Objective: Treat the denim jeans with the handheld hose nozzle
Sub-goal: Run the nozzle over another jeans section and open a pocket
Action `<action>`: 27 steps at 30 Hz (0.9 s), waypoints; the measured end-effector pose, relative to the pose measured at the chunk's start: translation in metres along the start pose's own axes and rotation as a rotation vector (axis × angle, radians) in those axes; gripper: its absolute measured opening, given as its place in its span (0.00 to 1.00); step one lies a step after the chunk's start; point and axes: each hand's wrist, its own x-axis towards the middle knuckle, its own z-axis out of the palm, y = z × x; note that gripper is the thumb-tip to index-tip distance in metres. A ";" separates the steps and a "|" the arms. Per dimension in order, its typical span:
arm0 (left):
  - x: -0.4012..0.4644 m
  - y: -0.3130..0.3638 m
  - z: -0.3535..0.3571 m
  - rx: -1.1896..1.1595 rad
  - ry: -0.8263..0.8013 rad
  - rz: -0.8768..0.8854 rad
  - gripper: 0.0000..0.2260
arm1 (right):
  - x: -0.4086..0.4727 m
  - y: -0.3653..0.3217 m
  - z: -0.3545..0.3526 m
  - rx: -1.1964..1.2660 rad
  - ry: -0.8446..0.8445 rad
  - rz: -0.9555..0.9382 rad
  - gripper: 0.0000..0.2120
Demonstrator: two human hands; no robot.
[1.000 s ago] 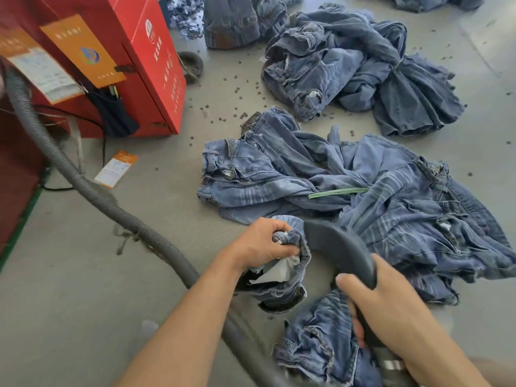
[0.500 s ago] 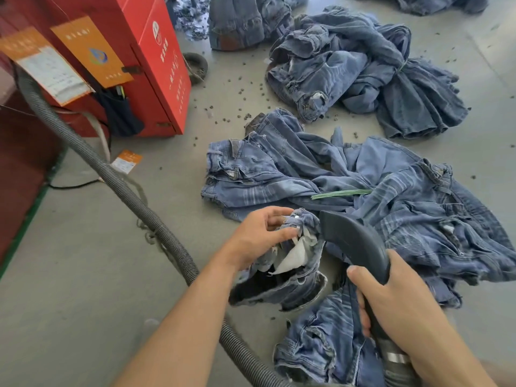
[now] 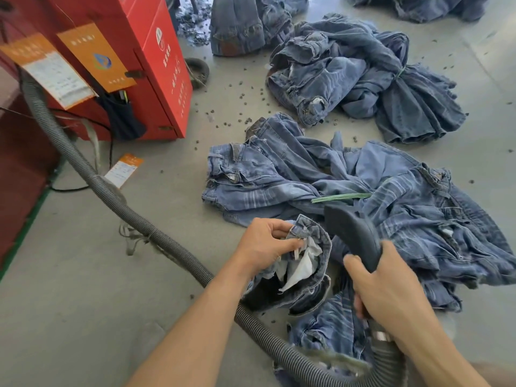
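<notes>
My left hand [image 3: 264,247] grips the waistband of a pair of blue denim jeans [image 3: 310,277], holding it open so the white pocket lining shows. My right hand [image 3: 388,289] is closed around the dark hose nozzle [image 3: 351,233], whose tip points up and away, just right of the open waistband. A grey ribbed hose [image 3: 111,191] runs from the nozzle across the floor to the upper left. The jeans' legs [image 3: 329,328] trail down toward me under my right wrist.
A bundle of jeans tied with a green strap [image 3: 340,196] lies just beyond my hands. More denim piles [image 3: 363,76] lie farther back. A red cabinet [image 3: 156,65] with orange tags stands at the upper left. Small dark pellets are scattered on the grey floor [image 3: 83,303].
My left hand has spread the waistband wider, baring more white lining. The nozzle has lifted slightly and shifted right of the opening.
</notes>
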 end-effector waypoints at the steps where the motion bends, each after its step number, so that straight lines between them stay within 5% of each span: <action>1: 0.001 0.001 0.001 0.005 0.002 0.002 0.10 | -0.006 0.003 0.002 -0.020 -0.018 -0.001 0.10; 16: -0.002 -0.004 -0.004 0.029 -0.096 0.018 0.10 | -0.011 0.004 0.015 0.047 -0.180 -0.037 0.08; 24: -0.009 -0.009 -0.015 0.028 -0.124 -0.001 0.07 | 0.013 0.011 0.002 0.262 -0.028 -0.003 0.09; 27: -0.007 -0.010 -0.019 0.006 -0.091 -0.033 0.07 | -0.004 0.011 0.007 0.278 -0.193 0.001 0.09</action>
